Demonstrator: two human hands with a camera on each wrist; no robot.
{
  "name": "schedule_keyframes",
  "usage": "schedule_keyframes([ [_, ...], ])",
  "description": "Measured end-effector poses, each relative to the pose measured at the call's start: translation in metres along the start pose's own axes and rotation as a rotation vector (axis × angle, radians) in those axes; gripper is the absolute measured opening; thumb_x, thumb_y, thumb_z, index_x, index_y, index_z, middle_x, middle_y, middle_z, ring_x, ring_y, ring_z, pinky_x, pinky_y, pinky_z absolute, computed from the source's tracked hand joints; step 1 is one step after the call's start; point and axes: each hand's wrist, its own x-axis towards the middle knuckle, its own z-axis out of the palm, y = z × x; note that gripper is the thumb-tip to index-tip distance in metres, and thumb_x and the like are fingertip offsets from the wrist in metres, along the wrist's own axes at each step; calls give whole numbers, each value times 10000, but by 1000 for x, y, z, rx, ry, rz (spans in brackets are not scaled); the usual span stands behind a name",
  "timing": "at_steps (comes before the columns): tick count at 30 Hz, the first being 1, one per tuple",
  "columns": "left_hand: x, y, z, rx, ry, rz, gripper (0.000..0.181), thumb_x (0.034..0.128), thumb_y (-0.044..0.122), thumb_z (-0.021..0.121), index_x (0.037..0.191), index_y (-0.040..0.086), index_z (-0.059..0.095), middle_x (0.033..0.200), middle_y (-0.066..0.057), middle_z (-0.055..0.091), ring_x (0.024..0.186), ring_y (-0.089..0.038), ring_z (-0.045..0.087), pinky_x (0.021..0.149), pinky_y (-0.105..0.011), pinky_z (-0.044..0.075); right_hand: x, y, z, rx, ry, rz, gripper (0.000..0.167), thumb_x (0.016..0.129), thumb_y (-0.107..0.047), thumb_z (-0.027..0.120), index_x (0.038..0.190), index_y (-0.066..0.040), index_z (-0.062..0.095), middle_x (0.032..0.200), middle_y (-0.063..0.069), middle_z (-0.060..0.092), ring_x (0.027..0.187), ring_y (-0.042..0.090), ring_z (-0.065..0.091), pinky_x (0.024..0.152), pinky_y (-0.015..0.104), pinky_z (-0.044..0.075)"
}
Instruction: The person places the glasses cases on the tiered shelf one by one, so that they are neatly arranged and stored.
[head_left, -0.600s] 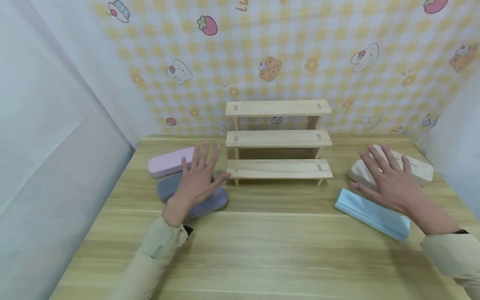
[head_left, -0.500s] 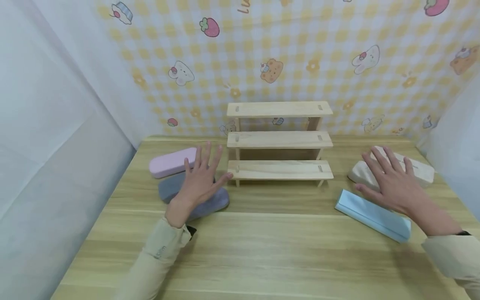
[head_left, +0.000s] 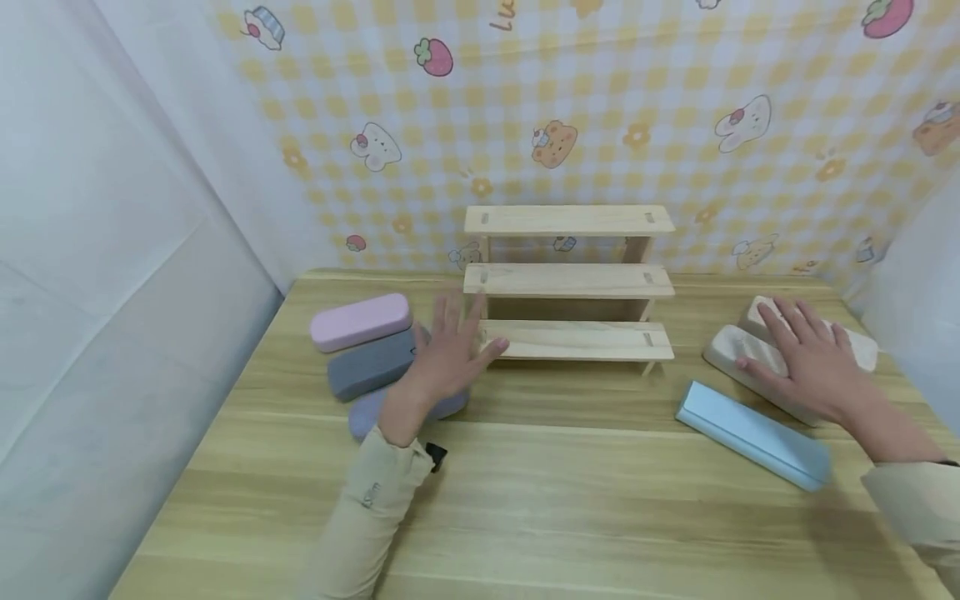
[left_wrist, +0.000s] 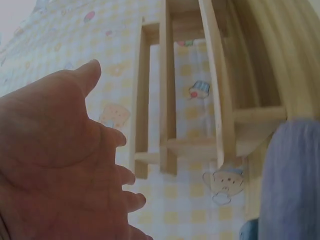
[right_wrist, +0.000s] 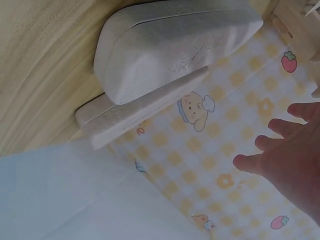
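Observation:
My left hand (head_left: 444,358), fingers spread, hovers over the right ends of a grey-blue case (head_left: 371,365) and a purple-blue case (head_left: 367,412), just left of the wooden shelf. A pink case (head_left: 362,322) lies behind them. On the right, my right hand (head_left: 819,367) hangs palm down with spread fingers above two whitish cases, the front one (head_left: 738,350) and the rear one (head_left: 862,350). A light blue case (head_left: 752,435) lies in front of them. Both wrist views show the left palm (left_wrist: 60,160) and right hand (right_wrist: 295,160) holding nothing.
A three-tier wooden shelf (head_left: 573,340) stands at the back middle of the wood-grain table (head_left: 525,500). Behind it hangs a yellow checked cloth (head_left: 637,175) with cartoon prints. A white sheet (head_left: 90,250) borders the left side.
My left hand has shifted right towards the shelf, uncovering more of the grey-blue case. The right hand has moved slightly, with more of the front whitish case showing. The head view has shifted a little.

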Motion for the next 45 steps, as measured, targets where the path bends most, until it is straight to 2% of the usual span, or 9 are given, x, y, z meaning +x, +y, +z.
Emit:
schedule_keyframes([
  [3, 5, 5, 6, 1, -17, 25, 794, 917, 635, 310, 1501, 241, -56, 1504, -71, -255, 1334, -263, -266, 987, -680, -37, 3, 7, 0, 17, 20, -1, 837, 909, -397, 557, 1485, -4, 94, 1505, 259, 81, 1370, 427, -20, 969, 703, 16],
  [6, 9, 6, 12, 44, -28, 46, 792, 921, 631, 311, 1504, 227, -43, 1519, -81, -208, 1350, -285, -242, 996, -676, -11, 6, 15, 1, 32, 30, -3, 828, 914, -380, 558, 1476, 23, 103, 1493, 286, 91, 1364, 440, -14, 987, 683, 23],
  [15, 22, -1, 29, 164, -3, 43, 831, 911, 647, 313, 1489, 229, -112, 1540, -86, -136, 1369, -303, -184, 1028, -641, 35, 6, 42, 14, 120, 59, 12, 764, 929, -317, 560, 1417, 132, 178, 1405, 395, 171, 1336, 497, 5, 1024, 631, 34],
  [18, 24, -1, 34, 175, -18, 48, 844, 907, 659, 294, 1493, 196, -98, 1542, -77, -118, 1375, -285, -166, 1040, -623, 29, 4, 54, 16, 147, 74, 30, 763, 924, -286, 576, 1390, 174, 184, 1376, 425, 182, 1310, 537, 51, 1041, 603, 32],
  [24, 24, 3, 37, 154, -52, 35, 847, 915, 636, 324, 1505, 132, -17, 1550, -75, -60, 1398, -280, -82, 1061, -583, 17, 7, 73, 16, 146, 72, 88, 790, 883, -282, 646, 1343, 212, 235, 1326, 454, 221, 1206, 612, 189, 972, 670, 139],
  [32, 34, 0, 46, 185, -104, -55, 923, 895, 677, 305, 1484, 95, -102, 1512, -77, -206, 1369, -241, -194, 1072, -546, -24, 10, 92, 18, 173, -24, 242, 887, 914, -365, 582, 1370, 213, 86, 1313, 490, 160, 1158, 643, 184, 871, 703, 207],
  [37, 32, 9, 41, 138, -116, -88, 977, 897, 655, 351, 1456, -3, -107, 1488, -173, -230, 1355, -292, -222, 1087, -485, -41, 19, 103, 24, 165, -47, 243, 879, 911, -358, 582, 1319, 273, 123, 1229, 514, 242, 1075, 644, 265, 827, 693, 260],
  [41, 32, 9, 40, 143, -94, -83, 1005, 888, 656, 377, 1451, -28, -98, 1483, -224, -208, 1350, -329, -217, 1086, -479, -50, 26, 112, 32, 165, -49, 264, 865, 912, -355, 568, 1293, 295, 144, 1197, 512, 266, 1048, 635, 287, 831, 679, 271],
  [45, 27, 6, 43, 184, -76, -53, 1015, 884, 655, 391, 1450, -55, -63, 1484, -259, -160, 1357, -358, -182, 1086, -482, -28, 26, 118, 39, 127, -129, 296, 861, 905, -387, 559, 1238, 325, 208, 1156, 528, 273, 1021, 638, 318, 826, 670, 309],
])
